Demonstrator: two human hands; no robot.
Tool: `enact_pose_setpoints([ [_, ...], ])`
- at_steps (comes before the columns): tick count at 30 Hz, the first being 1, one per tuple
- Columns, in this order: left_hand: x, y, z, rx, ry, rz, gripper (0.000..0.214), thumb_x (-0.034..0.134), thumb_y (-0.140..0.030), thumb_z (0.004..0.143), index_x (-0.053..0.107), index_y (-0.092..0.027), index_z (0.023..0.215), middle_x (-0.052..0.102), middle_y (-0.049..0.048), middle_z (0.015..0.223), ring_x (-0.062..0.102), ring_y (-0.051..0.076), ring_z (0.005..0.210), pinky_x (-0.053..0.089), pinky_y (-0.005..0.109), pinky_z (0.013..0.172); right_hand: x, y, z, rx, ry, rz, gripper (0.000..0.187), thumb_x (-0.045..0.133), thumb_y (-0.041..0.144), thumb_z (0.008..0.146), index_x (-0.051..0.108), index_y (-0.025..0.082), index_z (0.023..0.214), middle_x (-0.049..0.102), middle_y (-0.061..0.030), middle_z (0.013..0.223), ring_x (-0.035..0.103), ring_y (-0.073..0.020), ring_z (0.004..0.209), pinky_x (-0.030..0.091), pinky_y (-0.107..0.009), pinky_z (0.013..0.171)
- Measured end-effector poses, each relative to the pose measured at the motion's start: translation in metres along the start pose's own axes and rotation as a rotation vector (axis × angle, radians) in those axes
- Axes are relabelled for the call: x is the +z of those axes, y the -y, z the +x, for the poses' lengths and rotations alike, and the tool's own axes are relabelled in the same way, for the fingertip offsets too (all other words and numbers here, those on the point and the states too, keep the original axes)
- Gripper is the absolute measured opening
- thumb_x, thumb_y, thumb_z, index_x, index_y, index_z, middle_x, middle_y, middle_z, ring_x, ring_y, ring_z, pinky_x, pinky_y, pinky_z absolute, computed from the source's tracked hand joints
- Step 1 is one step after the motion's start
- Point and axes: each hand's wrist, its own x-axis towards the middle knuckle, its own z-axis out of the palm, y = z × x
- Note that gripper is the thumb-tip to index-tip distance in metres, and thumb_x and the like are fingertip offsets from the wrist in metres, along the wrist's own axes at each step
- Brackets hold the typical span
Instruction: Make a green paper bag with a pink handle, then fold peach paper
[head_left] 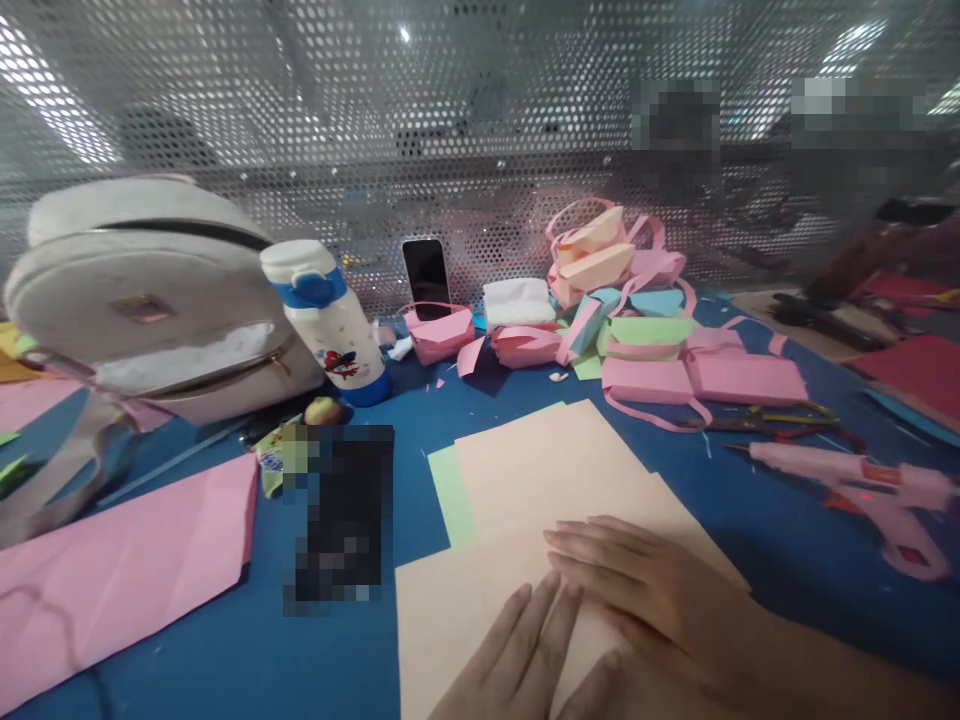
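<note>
Several peach paper sheets [540, 470] lie overlapped before me on the blue table, with a light green sheet [452, 495] showing at their left edge. Flat on the top peach sheet rests my left hand [529, 650], its fingers stretched forward. My right hand [637, 585] lies across the paper from the right, fingers extended and pointing left, close to or touching the left fingertips. Neither hand grips anything. Part of the paper's near side is hidden under the hands.
Right of the paper lies a pink glue gun [862, 490], with scissors [795, 415] behind it. Folded paper bags [645, 345] line the back. A bottle [330, 325], a backpack [150, 290], a phone [426, 275] and pink paper [135, 570] stand or lie leftward.
</note>
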Motion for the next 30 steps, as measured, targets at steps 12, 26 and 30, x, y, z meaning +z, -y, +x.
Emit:
enact_pose_setpoints([
  [12,-0.023,0.023,0.006,-0.119,0.132,-0.215,0.046,0.038,-0.037,0.107,0.059,-0.004,0.130,0.064,0.0157,0.135,0.061,0.027,0.125,0.051,0.037,0.104,0.013,-0.008,-0.003,-0.067,-0.099,-0.079,0.058,0.045,0.017,0.099,0.033,0.021,0.156,0.045,-0.0087,0.154,0.041,-0.0211,0.143,0.037,-0.041,0.119],
  [26,-0.005,0.018,-0.004,-0.145,0.136,0.011,0.037,0.040,-0.020,0.105,0.058,-0.017,0.137,0.061,0.0069,0.139,0.048,0.030,0.133,0.013,0.053,0.118,0.014,-0.011,0.000,-0.098,-0.040,-0.208,0.086,0.053,0.049,0.096,0.009,0.017,0.161,0.034,-0.0075,0.159,0.045,-0.0274,0.140,0.040,-0.039,0.116],
  [30,0.001,0.015,-0.007,-0.185,0.101,0.024,0.034,0.044,-0.027,0.105,0.060,-0.021,0.134,0.063,0.0019,0.137,0.047,0.026,0.133,0.018,0.050,0.119,0.017,-0.007,0.002,-0.074,-0.113,-0.304,0.078,0.045,0.046,0.097,0.012,0.016,0.161,0.038,-0.0044,0.158,0.051,-0.0243,0.135,0.047,-0.034,0.108],
])
